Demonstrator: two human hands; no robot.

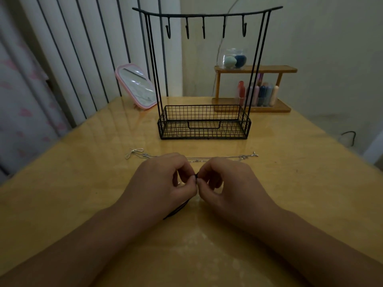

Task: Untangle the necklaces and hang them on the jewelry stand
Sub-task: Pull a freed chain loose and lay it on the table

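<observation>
A black wire jewelry stand (pixel 204 121) stands at the table's middle, with a basket base and a top bar carrying several bare hooks (pixel 204 27). In front of it silver necklaces (pixel 228 157) lie stretched across the table, partly hidden behind my hands. My left hand (pixel 165 181) and my right hand (pixel 226 181) meet fingertip to fingertip and pinch a small black piece of a black cord necklace (pixel 176 210). The cord trails down and left between my wrists.
A pink-framed mirror (pixel 137 88) leans at the back left. A wooden rack (pixel 255 90) with small bottles and a glass jar (pixel 234 59) stands at the back right. The wooden table (pixel 83 172) meets a curtain on the left and a wall behind.
</observation>
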